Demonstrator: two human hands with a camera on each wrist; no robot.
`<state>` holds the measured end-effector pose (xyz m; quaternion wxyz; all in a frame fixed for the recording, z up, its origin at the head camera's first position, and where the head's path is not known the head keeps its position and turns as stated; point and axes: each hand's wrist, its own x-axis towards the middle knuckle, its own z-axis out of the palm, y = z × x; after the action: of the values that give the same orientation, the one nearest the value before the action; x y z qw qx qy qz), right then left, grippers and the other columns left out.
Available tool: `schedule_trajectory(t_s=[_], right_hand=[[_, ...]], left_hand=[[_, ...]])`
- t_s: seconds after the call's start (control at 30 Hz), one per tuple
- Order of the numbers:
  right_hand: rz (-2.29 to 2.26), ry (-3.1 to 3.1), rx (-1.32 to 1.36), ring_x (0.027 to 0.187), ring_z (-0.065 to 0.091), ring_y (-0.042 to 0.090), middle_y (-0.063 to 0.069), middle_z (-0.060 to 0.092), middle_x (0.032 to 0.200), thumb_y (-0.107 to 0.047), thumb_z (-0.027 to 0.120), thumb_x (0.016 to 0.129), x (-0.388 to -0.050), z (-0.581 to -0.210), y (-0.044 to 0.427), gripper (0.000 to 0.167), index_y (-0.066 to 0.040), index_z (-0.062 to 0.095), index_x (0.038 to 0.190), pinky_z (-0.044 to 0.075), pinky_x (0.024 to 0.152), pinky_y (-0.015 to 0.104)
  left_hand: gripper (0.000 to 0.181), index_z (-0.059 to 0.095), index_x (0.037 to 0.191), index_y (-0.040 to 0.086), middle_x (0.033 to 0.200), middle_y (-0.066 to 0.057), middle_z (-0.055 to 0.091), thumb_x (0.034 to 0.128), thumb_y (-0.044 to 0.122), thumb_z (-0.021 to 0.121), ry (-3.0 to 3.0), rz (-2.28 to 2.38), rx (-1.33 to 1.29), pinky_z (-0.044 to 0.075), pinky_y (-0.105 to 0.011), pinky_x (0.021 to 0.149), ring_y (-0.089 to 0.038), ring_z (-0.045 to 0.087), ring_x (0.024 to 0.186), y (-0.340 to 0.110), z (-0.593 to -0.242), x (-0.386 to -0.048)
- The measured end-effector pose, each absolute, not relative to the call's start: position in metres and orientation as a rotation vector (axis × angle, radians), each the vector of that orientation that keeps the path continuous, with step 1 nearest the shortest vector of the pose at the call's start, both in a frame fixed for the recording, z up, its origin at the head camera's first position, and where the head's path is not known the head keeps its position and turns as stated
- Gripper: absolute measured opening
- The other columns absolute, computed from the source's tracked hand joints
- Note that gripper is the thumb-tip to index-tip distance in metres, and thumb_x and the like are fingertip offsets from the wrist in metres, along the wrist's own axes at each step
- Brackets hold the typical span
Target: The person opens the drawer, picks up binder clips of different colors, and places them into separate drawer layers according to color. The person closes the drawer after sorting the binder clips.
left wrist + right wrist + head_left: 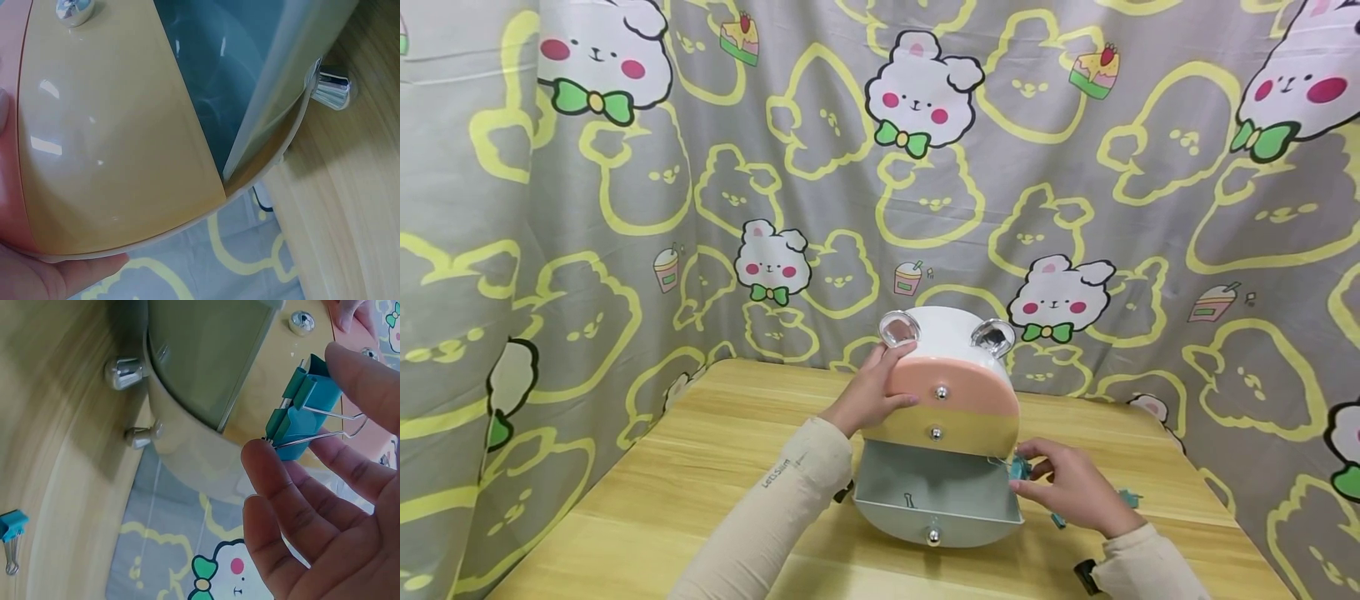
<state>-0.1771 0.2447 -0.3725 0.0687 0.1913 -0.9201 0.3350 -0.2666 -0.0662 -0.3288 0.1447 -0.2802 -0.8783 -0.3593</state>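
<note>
A small rounded drawer box [943, 404] with silver ears stands on the table; its front is peach, yellow and grey-green with silver knobs. The bottom drawer [936, 521] is pulled out, and a small dark shape in it is too small to tell. My left hand [876, 387] grips the box's upper left side, thumb on the peach front. In the right wrist view, my right hand [331, 494] pinches a teal binder clip [306, 406] between thumb and fingers. From the head view, that clip is beside the open drawer's right edge.
More teal clips [1129, 498] lie on the wooden table [647, 492] to the right, partly behind my right wrist. One loose clip [12, 534] shows in the right wrist view. A patterned curtain [820, 192] hangs behind and around the table.
</note>
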Motion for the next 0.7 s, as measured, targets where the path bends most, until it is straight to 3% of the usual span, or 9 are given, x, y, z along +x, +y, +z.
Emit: schedule_trajectory(t_s=[0.7], right_hand=[[1.037, -2.714, 0.735, 0.080, 0.064, 0.010, 0.002, 0.064, 0.099, -0.028, 0.080, 0.081, -0.182, -0.375, 0.224, 0.044, -0.001, 0.062, 0.111, 0.051, 0.064, 0.026]], left_hand=[[0.080, 0.036, 0.148, 0.024, 0.137, -0.015, 0.037, 0.0810, 0.022, 0.080, -2.517, -1.027, -0.828, 0.045, -0.044, 0.087, -0.028, 0.052, 0.099, -0.067, -0.328, -0.266]])
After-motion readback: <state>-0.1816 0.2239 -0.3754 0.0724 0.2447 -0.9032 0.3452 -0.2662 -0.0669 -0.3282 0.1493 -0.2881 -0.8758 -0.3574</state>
